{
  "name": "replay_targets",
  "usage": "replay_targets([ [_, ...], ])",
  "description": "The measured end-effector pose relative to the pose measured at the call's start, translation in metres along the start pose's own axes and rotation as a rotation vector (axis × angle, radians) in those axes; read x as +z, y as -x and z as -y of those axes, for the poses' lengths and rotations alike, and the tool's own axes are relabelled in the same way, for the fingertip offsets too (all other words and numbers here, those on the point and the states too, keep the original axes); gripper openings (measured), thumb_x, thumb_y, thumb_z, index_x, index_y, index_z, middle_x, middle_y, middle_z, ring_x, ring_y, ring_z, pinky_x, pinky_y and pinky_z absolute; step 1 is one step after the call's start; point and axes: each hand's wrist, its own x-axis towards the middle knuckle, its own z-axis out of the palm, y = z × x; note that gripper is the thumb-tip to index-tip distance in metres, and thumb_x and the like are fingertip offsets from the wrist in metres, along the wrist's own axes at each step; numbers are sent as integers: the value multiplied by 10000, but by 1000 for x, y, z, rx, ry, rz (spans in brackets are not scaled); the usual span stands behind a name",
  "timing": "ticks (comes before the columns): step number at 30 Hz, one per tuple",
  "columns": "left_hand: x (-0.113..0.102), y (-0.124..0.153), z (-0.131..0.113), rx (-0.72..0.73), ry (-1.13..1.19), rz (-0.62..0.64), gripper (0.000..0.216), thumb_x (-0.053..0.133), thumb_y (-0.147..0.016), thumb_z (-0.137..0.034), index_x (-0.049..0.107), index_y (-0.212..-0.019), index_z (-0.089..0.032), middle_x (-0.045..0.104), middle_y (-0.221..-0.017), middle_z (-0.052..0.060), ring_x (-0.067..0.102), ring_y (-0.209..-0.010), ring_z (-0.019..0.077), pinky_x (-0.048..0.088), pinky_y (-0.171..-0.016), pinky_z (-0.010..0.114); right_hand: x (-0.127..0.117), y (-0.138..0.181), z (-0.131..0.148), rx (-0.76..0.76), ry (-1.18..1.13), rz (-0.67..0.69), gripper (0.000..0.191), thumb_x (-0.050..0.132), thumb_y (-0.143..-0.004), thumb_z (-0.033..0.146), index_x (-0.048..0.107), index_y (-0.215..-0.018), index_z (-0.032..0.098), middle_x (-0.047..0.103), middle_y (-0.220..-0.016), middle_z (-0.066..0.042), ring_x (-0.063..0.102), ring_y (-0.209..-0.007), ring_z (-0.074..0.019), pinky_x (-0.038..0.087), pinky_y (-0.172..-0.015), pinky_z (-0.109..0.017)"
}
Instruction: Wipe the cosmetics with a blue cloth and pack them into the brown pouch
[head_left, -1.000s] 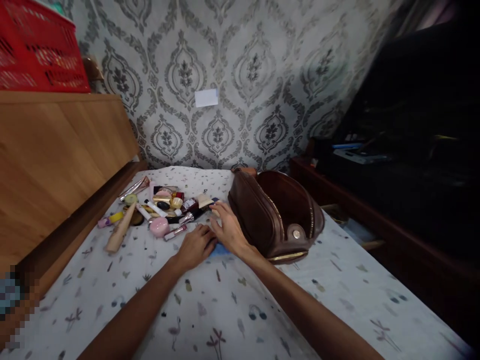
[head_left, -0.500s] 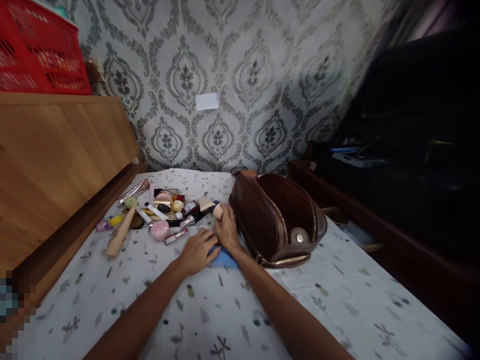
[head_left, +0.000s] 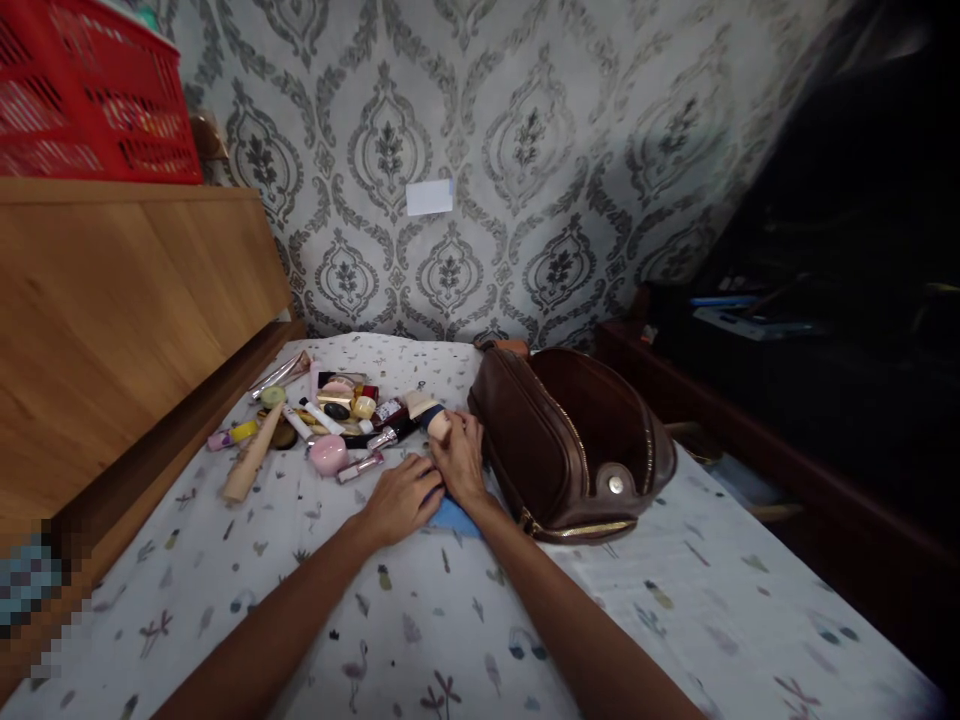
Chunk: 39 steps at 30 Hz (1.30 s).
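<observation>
Printed sheet, leathery bag right; left hand curled on blue item; right hand, earlier spread, now curled; grips unclear.

Slim, bare forearms taper to narrow wrists and slender fingers.

A partly covered blue item lies flat in front of a slanting cream-and-navy tube.

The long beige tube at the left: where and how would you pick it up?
Probably pinch the beige tube across its wide near end, with the nearer left hand, coming from above and right. It lies slanted, that end clear of neighbours, its narrow far end in among cosmetics.
</observation>
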Motion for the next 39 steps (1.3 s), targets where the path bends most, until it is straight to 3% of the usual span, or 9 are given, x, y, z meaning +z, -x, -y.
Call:
replay_targets([
  [10,-3,-1,1,-41,-62,24,225,453,-996,-279,655,-930,-204,648,-976,58,593,-981,199,522,-793,316,5,-1,-8,10,-88,48,518,520,-813,177,489,-1330,158,548,-1221,-151,544,-1156,-280,448,-1044,-456],
  [17,-27,2,28,-327,-251,-44,260,398,-1001,-257,653,-992,-204,639,-1041,107,571,-1041,255,508,-793,359,15,-2,-15,61,-48,45,563,519,-809,178,474,-1370,173,498,-1357,-177,451,-1345,-314,396,-1117,-501],
  [22,-43,3,47,-484,-369,-66,270,416,-987,-292,642,-1075,-174,645,-1087,152,551,-1083,320,456,-905,452,13,-3,-16,69,-75,48,578,534,-800,177,480,-1375,189,527,-1327,-159,488,-1310,-313,404,-1115,-502],
  [27,-43,0,53,-582,-409,-26,328,403,-990,-327,615,-1154,-137,677,-1133,178,569,-1122,337,425,-944,481,9,-4,-12,73,-86,55,561,532,-798,167,494,-1358,180,550,-1287,-154,532,-1243,-296,426,-1092,-479],
  [35,-41,-6,55,-599,-362,34,296,424,-979,-273,583,-1188,-135,711,-1143,164,644,-1069,319,400,-970,517,8,-5,-7,87,-101,55,549,516,-798,154,504,-1347,146,558,-1271,-170,549,-1205,-292,435,-1080,-460],
  [39,-43,-5,60,-576,-314,11,300,438,-978,-269,566,-1230,-170,712,-1176,135,647,-1096,291,407,-960,469,8,-5,-7,83,-119,52,552,524,-784,148,512,-1336,166,570,-1237,-149,554,-1189,-285,427,-1085,-459],
])
